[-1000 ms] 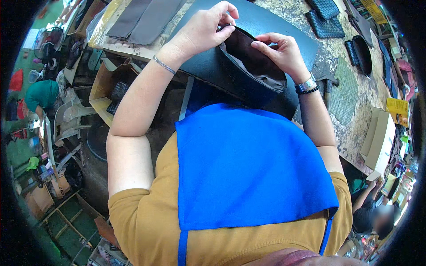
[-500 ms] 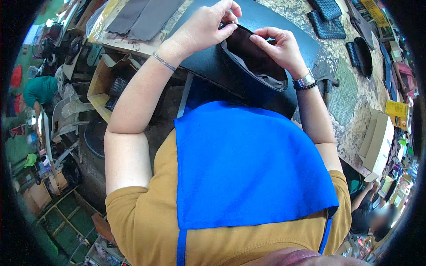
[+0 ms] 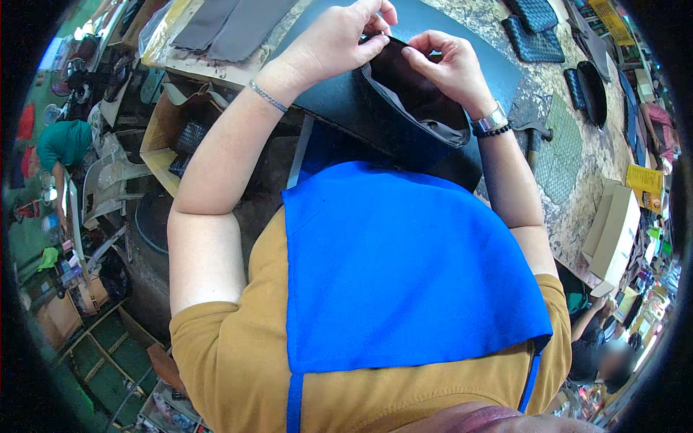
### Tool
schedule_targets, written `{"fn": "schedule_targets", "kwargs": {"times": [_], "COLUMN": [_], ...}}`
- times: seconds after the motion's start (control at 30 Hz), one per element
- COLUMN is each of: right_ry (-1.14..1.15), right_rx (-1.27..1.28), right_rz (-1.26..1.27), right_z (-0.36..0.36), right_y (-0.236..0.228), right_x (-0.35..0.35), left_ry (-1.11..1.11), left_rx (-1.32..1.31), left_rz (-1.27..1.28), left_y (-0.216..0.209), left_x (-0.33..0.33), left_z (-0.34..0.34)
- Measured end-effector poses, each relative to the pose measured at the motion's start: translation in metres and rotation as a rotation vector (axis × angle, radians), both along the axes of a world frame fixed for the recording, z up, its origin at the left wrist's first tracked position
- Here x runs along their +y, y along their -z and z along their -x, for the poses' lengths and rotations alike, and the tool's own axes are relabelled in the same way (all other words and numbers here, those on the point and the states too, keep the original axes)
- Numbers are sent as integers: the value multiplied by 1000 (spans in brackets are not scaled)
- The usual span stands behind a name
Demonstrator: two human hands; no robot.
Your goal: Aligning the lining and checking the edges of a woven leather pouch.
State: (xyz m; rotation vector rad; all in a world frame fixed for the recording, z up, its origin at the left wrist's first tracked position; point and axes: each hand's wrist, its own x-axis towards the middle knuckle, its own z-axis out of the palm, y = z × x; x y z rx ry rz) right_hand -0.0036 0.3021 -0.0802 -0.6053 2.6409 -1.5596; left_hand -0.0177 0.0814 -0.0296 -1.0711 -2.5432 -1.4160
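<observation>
A dark pouch with a grey lining lies at the front of the table, its mouth gaping toward me. At the upper left end of its rim, my left hand pinches the edge between thumb and fingers. My right hand is closed on the far rim, a little to the right, thumb against index finger. Beneath the pouch spreads a smooth dark board. The far side of the rim is partly covered by my fingers.
Woven dark pouches lie at the far right, near a black case. A hammer rests right of my right wrist. Grey panels sit far left. An open carton stands below the table's left edge. Other people are at both sides.
My right hand has shifted slightly left and up along the pouch's rim, closer to my left hand. The left hand keeps its pinch, almost unmoved.
</observation>
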Motion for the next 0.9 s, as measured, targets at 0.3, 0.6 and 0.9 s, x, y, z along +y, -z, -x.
{"fn": "schedule_targets", "kwargs": {"times": [0.3, 0.6, 0.9], "right_ry": [-62, -37, 94], "right_rx": [103, 215, 142], "right_rz": [-14, -34, -234], "right_z": [8, 6, -23], "right_y": [-3, -9, -24], "right_x": [-6, -16, 2], "left_ry": [-21, 16, -24], "left_rx": [9, -21, 127], "left_rz": [13, 9, 76], "left_y": [1, -3, -4], "left_x": [1, 1, 6], "left_z": [0, -3, -4]}}
